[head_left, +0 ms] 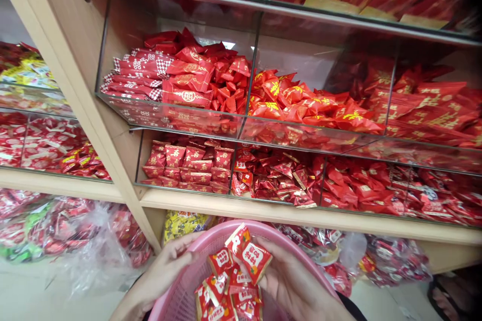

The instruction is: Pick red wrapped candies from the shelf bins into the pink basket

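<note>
A pink plastic basket (171, 293) stands at the bottom centre, with several red and white candy packets (216, 306) inside. My right hand (288, 276) reaches over its right side, fingers closed on red candy packets (255, 257) held above the others. At the basket's left rim is my left hand (167, 268), its thumb and fingers apart, with no packet between them.
Ahead, wooden shelves (181, 200) carry clear bins of red-wrapped sweets (188, 160). Plastic bags of sweets (90, 230) lie on the floor at left, and more bags (395, 258) at right. A foot in a sandal (448, 296) shows at the lower right.
</note>
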Demonstrator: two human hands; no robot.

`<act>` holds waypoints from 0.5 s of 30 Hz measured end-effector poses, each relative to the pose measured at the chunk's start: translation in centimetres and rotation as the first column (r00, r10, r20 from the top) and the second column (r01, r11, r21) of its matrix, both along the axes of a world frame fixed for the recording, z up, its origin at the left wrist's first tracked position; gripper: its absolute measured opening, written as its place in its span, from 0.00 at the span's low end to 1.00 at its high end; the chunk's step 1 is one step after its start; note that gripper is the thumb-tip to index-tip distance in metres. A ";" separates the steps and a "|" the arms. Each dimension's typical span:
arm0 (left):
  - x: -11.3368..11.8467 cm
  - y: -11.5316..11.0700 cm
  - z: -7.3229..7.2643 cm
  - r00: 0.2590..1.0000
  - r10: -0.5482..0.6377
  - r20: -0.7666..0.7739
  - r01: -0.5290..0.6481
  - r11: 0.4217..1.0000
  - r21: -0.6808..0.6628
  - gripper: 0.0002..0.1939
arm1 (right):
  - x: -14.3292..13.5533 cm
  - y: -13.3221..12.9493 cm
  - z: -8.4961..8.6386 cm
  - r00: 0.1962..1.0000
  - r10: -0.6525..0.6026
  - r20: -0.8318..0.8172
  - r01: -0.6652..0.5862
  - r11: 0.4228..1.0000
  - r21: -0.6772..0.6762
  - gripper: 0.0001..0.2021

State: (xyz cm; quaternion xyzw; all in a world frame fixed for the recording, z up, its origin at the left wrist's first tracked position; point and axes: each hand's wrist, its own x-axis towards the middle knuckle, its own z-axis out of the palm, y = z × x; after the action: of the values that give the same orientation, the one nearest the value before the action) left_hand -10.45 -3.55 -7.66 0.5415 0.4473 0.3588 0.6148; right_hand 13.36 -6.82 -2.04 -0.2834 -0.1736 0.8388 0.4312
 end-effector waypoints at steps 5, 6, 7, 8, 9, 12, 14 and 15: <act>-0.1 0.0 -0.1 0.999 -0.032 0.030 0.032 0.999 -0.007 0.22 | -0.2 -0.3 -1.4 0.999 -0.043 0.009 0.044 0.997 -0.071 0.12; -0.1 0.0 0.0 0.999 -0.028 0.028 0.028 1.000 -0.010 0.22 | -0.3 -0.3 -1.5 0.999 -0.035 0.025 0.036 0.997 -0.063 0.13; 0.0 0.0 0.1 0.999 -0.020 0.027 0.020 1.000 -0.012 0.22 | -0.3 -0.3 -1.6 0.999 -0.023 0.042 0.025 0.998 -0.052 0.14; 0.0 -0.1 0.1 0.999 -0.016 0.033 0.017 1.000 -0.010 0.21 | -0.4 -0.3 -1.6 0.998 -0.009 0.058 0.012 0.999 -0.045 0.15; 0.0 -0.1 0.1 0.999 -0.017 0.046 0.017 1.000 -0.004 0.21 | -0.4 -0.3 -1.5 0.997 0.004 0.074 -0.001 0.999 -0.044 0.16; 0.1 -0.2 0.1 0.994 -0.045 0.100 0.043 0.999 0.018 0.22 | -0.4 -0.4 -1.5 0.993 0.046 0.111 -0.040 0.998 -0.051 0.17; 0.1 -0.1 0.1 0.992 -0.058 0.110 0.055 0.998 0.026 0.21 | -0.4 -0.6 -1.6 0.989 0.092 0.120 -0.086 0.995 -0.053 0.15; 0.1 -0.1 0.1 0.993 -0.058 0.105 0.055 0.998 0.031 0.22 | -0.4 -0.7 -1.8 0.986 0.117 0.118 -0.112 0.992 -0.051 0.14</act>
State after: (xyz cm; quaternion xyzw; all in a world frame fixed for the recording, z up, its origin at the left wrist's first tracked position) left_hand -10.35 -3.64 -7.57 0.5429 0.3936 0.3755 0.6398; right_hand 12.92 -7.52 -3.82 -0.3326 -0.1969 0.8471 0.3647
